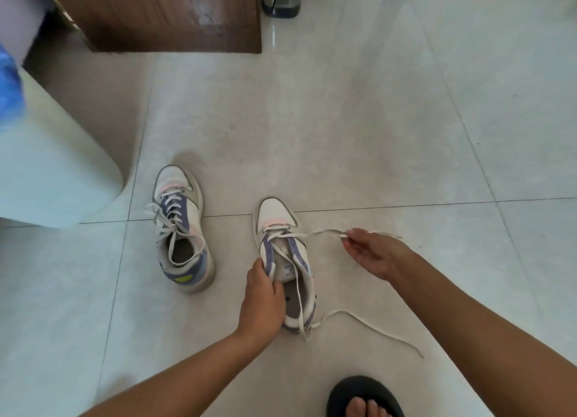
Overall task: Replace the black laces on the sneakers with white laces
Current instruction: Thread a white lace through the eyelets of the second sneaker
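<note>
white lace is seen trailing loose over the tiled floor, nearest the slippered foot. the near sneaker is gripped at its collar by the left hand, fingers curled round the edge. a tongue label is seen, its writing too blurred to be read. the lace's other end is pinched by the right hand. farther left, the other sneaker is laced in white. a wooden cabinet is set beyond.

No legible text, brand, number or sign is found; a small label on the tongue of the right sneaker is too blurred to be read.
</note>
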The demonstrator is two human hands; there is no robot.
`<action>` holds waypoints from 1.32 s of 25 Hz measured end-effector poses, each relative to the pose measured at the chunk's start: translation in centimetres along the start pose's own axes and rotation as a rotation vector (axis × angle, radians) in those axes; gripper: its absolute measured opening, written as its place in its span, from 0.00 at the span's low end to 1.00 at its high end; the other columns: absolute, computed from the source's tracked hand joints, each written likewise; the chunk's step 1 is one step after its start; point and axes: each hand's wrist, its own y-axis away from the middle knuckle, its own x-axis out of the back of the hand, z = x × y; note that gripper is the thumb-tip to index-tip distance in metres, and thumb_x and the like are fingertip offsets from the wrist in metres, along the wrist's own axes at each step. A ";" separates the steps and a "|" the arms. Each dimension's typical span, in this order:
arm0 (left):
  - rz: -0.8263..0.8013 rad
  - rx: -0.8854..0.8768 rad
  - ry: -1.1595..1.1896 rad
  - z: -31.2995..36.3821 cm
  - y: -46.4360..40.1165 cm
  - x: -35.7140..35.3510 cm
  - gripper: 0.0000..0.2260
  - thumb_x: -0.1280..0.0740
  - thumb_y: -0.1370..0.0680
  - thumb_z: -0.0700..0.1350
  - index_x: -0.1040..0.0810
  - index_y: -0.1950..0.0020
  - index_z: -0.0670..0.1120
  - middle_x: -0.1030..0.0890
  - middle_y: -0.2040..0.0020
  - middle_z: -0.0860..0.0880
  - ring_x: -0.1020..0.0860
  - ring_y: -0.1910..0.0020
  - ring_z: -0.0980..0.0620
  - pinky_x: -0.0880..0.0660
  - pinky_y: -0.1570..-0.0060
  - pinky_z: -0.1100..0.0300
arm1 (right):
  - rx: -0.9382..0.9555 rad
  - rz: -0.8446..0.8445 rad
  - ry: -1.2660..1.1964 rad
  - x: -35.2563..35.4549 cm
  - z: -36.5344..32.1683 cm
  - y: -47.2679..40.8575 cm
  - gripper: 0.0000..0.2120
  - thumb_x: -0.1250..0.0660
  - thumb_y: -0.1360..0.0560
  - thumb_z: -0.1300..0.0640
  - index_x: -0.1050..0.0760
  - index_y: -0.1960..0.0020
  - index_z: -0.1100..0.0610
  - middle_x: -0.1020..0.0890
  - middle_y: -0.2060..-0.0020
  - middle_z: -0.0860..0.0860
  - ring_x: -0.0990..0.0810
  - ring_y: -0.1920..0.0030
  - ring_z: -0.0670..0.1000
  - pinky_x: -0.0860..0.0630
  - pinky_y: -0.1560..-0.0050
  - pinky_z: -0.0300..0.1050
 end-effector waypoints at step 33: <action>0.147 -0.153 -0.366 4.0 -4.2 1.8 0.09 0.34 0.23 0.48 0.18 0.45 0.51 0.34 0.35 0.49 0.37 0.34 0.50 0.40 0.36 0.56 | 0.567 -0.081 0.773 -6.1 3.2 1.7 0.10 0.30 0.31 0.72 0.24 0.53 0.62 0.21 0.62 0.52 0.22 0.60 0.48 0.25 0.60 0.30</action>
